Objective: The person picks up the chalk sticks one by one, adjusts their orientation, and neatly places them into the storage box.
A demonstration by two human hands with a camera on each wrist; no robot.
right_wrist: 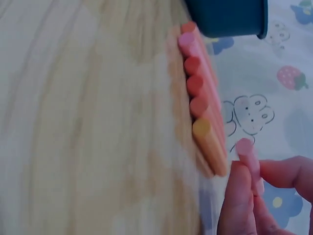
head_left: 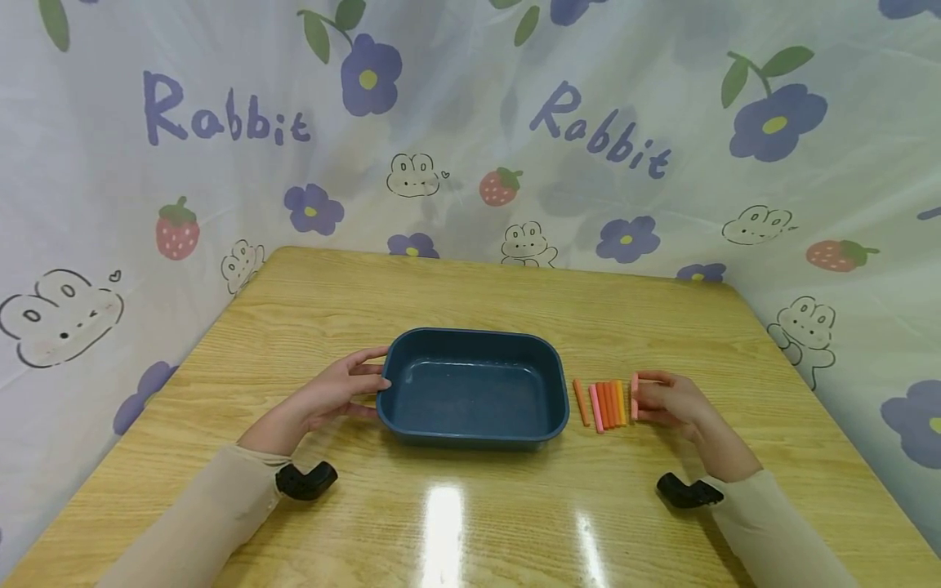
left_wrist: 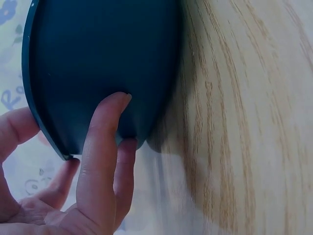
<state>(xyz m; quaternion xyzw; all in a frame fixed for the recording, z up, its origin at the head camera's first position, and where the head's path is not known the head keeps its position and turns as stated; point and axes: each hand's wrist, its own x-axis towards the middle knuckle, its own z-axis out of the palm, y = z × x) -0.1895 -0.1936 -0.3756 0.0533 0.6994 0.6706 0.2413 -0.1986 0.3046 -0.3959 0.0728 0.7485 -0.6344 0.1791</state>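
Observation:
A dark blue rectangular basin (head_left: 474, 400) sits on the wooden table. At its left end, my left hand (head_left: 341, 388) grips the wall, thumb at the rim and fingers against the outside; the left wrist view shows these fingers (left_wrist: 100, 156) close up. To the right of the basin, my right hand (head_left: 672, 400) pinches a pink chalk stick (right_wrist: 250, 161) between thumb and fingers. Beside that hand lies a row of several chalk sticks (head_left: 608, 404) in pink, orange and yellow, side by side. One orange-brown chalk stick (head_left: 581, 403) lies slightly apart, nearer the basin.
The wooden table (head_left: 507, 523) extends around the basin on all sides. A white curtain (head_left: 470, 106) printed with rabbits, flowers and strawberries hangs behind the table and along its sides. Black devices (head_left: 307, 481) are worn at both wrists.

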